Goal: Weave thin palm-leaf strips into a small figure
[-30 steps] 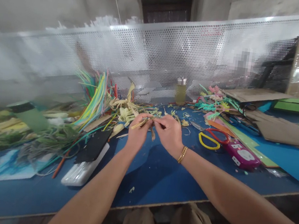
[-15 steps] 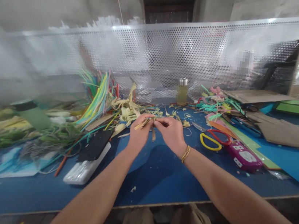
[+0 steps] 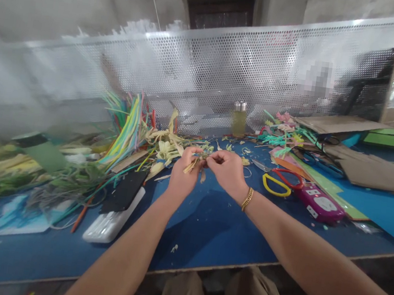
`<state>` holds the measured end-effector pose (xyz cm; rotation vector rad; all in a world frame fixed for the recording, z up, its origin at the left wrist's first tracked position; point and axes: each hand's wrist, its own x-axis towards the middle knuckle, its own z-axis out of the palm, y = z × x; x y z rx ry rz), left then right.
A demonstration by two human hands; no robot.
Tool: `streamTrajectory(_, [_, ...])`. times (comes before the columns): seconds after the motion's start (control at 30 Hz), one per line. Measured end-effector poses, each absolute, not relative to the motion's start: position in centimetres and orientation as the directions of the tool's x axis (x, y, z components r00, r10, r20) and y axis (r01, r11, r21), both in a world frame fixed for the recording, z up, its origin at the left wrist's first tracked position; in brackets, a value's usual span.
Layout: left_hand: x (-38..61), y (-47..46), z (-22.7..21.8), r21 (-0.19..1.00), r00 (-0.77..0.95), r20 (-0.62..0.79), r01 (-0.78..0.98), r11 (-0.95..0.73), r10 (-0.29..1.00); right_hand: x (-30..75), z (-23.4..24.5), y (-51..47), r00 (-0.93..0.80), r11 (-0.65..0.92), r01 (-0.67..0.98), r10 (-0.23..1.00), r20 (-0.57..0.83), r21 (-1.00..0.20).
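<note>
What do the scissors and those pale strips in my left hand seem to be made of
Scissors: metal-looking grey blade; smooth handles, probably plastic given their bright, even red and yellow. Pale strips: perhaps dried husk or paper, judging by the dull straw colour.

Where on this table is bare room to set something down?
Mainly the tabletop between left forearm and right forearm, up to its front edge, despite small scraps. A smaller patch lies between right forearm and purple device. Crowded: beyond the left hand, with pale leafy pieces; left, around the black slab; right, around the scissors and cardboard.
</note>
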<state>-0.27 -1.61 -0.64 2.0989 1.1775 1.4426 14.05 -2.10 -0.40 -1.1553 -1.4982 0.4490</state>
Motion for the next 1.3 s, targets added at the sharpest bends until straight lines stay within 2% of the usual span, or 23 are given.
streamTrajectory(0.13, [-0.5, -1.9, -0.5, 0.596, 0.164, 0.586, 0.576, -0.559, 0.793, 14.1, -0.1, -2.6, 0.113, 0.440, 0.497, 0.822, 0.558, -0.748])
streamTrajectory(0.3, [-0.7, -2.0, -0.2, 0.484, 0.201, 0.637, 0.648, -0.589, 0.744, 13.8, 0.2, -3.3, 0.072, 0.509, 0.618, 0.723, 0.687, -0.599])
streamTrajectory(0.37, [-0.7, -2.2, 0.0, 0.418, 0.230, 0.650, 0.687, -0.594, 0.724, 13.8, 0.1, -3.1, 0.101, 0.494, 0.566, 0.753, 0.650, -0.660])
streamTrajectory(0.5, [-0.4, -2.7, 0.5, 0.330, 0.288, 0.658, 0.720, -0.611, 0.695, 14.2, -0.2, -2.1, 0.130, 0.425, 0.316, 0.866, 0.482, -0.848])
streamTrajectory(0.6, [-0.3, -2.7, 0.5, 0.376, 0.263, 0.654, 0.700, -0.607, 0.709, 14.5, -0.3, -1.4, 0.078, 0.437, 0.266, 0.879, 0.471, -0.859])
streamTrajectory(0.77, [-0.5, -2.1, -0.3, 0.554, 0.144, 0.646, 0.587, -0.590, 0.750, 14.6, -0.5, -1.3, -0.019, 0.523, 0.314, 0.838, 0.545, -0.793])
streamTrajectory(0.9, [-0.6, -1.8, -0.5, 0.654, 0.089, 0.611, 0.502, -0.565, 0.786, 14.4, -0.6, -1.4, 0.009, 0.506, 0.295, 0.846, 0.532, -0.810])
streamTrajectory(1.13, [-0.7, -1.5, -0.2, 0.692, 0.116, 0.577, 0.455, -0.560, 0.808, 14.1, -0.9, -0.9, 0.006, 0.453, 0.129, 0.889, 0.457, -0.882])
streamTrajectory(1.3, [-0.6, -1.6, -0.2, 0.682, 0.125, 0.581, 0.463, -0.565, 0.804, 14.3, -0.9, -0.8, -0.001, 0.442, 0.111, 0.895, 0.445, -0.890])
